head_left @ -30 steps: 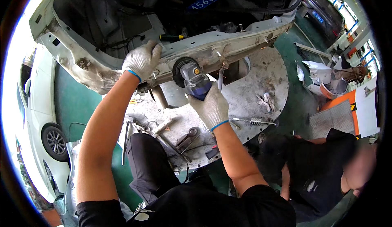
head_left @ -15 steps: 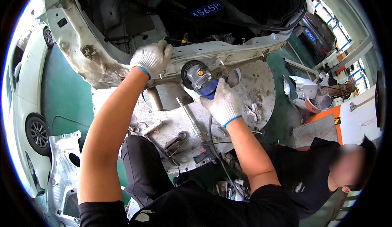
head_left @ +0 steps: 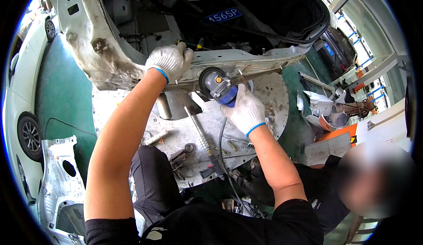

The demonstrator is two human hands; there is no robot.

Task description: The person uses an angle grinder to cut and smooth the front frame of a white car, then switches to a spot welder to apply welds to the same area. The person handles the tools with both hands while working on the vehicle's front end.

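My right hand (head_left: 246, 110), in a white knit glove with a blue cuff, is closed round the body of a blue and grey angle grinder (head_left: 224, 89). Its round black head lies against, or just in front of, the bare rear panel (head_left: 216, 62) of a car body; the exact contact cannot be made out. Gloved the same way, my left hand (head_left: 169, 61) rests curled on the top edge of that panel, left of the grinder. Beside its fingers, a screwdriver (head_left: 194, 45) with a green and yellow handle lies inside the opening. A dark cable (head_left: 221, 141) runs down from the grinder.
Below the panel, a round pale platform (head_left: 273, 113) carries a long metal tool (head_left: 198, 130) and several loose parts. A co-worker (head_left: 319, 174) is close at my right. A white car (head_left: 26, 86) and a cut body panel (head_left: 61, 179) stand at left; scrap (head_left: 326, 106) lies at right.
The whole view has shifted slightly, so both hands and the grinder appear a little further right. The co-worker has leaned in closer on my right. Both grips look the same.
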